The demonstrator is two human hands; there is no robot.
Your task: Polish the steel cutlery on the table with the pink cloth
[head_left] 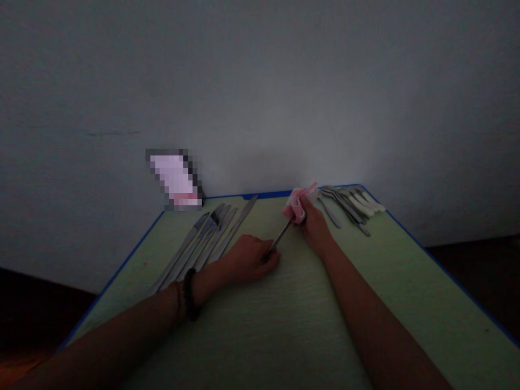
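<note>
My left hand (255, 259) is closed around one end of a slim metal piece of cutlery (281, 234), which slants up and to the right. A crumpled pink-and-white cloth (298, 205) wraps its far end, so its kind cannot be made out. Fingers of my right hand (313, 221) pinch the cloth around that end. Beside my left wrist, several table knives (199, 238) lie in a slanted row. To the right of my right hand is a pile of metal cutlery (345, 203), some with pale handles; one piece (330, 212) lies apart from it.
A phone-like, pixelated object (174, 179) with a bright screen leans at the table's back left corner. The light green table (260, 336) has a blue edge and stands against a grey wall (260, 97). Lighting is dim.
</note>
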